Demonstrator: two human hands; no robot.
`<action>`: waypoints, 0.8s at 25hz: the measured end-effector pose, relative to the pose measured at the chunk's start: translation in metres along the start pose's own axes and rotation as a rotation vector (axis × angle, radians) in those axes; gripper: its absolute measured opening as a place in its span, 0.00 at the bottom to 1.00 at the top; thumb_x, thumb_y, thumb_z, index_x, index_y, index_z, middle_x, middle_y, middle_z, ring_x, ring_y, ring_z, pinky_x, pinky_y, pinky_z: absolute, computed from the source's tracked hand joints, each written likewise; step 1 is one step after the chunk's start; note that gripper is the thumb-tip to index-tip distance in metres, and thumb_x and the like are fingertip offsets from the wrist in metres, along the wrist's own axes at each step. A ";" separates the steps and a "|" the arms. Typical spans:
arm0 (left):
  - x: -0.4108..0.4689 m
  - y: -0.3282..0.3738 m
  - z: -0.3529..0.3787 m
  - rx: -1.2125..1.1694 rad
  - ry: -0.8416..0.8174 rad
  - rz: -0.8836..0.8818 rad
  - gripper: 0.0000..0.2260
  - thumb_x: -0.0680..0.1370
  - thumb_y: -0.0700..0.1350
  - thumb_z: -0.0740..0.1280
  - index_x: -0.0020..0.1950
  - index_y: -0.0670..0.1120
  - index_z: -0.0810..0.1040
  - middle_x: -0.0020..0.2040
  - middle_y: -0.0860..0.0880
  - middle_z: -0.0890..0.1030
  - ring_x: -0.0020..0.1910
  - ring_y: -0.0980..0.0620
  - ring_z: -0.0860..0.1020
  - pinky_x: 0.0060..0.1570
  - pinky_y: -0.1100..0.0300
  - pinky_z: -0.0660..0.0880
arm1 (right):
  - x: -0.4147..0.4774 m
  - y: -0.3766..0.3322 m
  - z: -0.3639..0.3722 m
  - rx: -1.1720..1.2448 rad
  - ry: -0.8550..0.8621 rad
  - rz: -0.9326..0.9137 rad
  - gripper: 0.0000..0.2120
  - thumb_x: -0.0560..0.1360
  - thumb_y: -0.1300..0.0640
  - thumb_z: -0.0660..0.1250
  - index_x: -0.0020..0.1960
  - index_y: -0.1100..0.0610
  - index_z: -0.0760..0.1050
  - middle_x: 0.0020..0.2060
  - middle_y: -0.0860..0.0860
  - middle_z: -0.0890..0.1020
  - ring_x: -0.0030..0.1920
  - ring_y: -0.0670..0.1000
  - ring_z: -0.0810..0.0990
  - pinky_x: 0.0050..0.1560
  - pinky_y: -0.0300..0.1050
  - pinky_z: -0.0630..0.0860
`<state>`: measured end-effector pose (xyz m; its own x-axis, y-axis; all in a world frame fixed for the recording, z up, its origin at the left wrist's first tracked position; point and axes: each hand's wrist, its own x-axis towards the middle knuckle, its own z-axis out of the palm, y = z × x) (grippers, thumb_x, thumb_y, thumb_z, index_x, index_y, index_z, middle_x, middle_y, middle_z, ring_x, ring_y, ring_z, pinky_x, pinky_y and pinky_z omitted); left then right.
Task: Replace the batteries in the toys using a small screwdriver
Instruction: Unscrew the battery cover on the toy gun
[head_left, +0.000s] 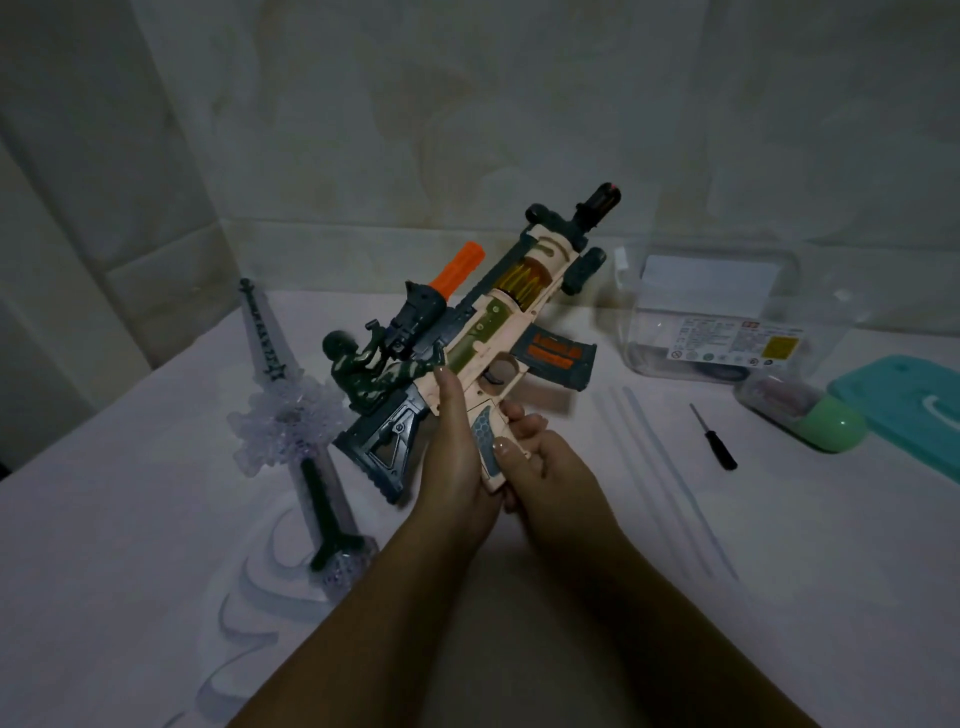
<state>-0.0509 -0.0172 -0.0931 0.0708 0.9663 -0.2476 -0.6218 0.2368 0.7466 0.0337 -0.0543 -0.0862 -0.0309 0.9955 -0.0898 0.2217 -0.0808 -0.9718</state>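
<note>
Both hands grasp a toy rifle (511, 322) above the table's (779, 597) middle: the left hand (454, 457) clasps its body, the right hand (540, 470) its grip. A small screwdriver (714, 437) lies toward the right edge, untouched.

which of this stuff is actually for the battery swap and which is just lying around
For the job:
toy rifle, held in the left hand and right hand
small screwdriver on the table
soldier toy
clear light-up sword

Lying about:
clear plastic box
green case
teal lid
</note>
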 end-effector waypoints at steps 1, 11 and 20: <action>0.000 -0.001 0.002 -0.023 0.005 0.013 0.30 0.77 0.70 0.53 0.42 0.46 0.77 0.28 0.50 0.78 0.29 0.52 0.80 0.46 0.55 0.70 | 0.000 0.000 -0.001 -0.006 -0.009 -0.002 0.08 0.80 0.51 0.59 0.54 0.55 0.71 0.40 0.44 0.77 0.34 0.39 0.77 0.29 0.26 0.70; 0.002 0.000 0.004 -0.206 -0.003 0.013 0.27 0.78 0.67 0.57 0.45 0.44 0.78 0.30 0.49 0.73 0.27 0.53 0.74 0.45 0.54 0.79 | -0.002 -0.005 -0.006 -0.037 -0.067 0.035 0.06 0.80 0.51 0.57 0.52 0.53 0.69 0.35 0.50 0.77 0.25 0.41 0.73 0.25 0.30 0.69; 0.009 0.005 -0.009 -0.217 0.106 0.075 0.28 0.76 0.65 0.62 0.65 0.46 0.77 0.35 0.47 0.80 0.33 0.52 0.81 0.51 0.49 0.81 | -0.008 0.006 -0.061 -0.045 0.363 -0.013 0.06 0.78 0.51 0.61 0.53 0.51 0.71 0.41 0.50 0.78 0.41 0.52 0.79 0.38 0.46 0.77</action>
<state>-0.0610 -0.0082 -0.0971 -0.0575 0.9616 -0.2683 -0.7758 0.1261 0.6183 0.0952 -0.0592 -0.0781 0.3122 0.9499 0.0138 0.2664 -0.0736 -0.9610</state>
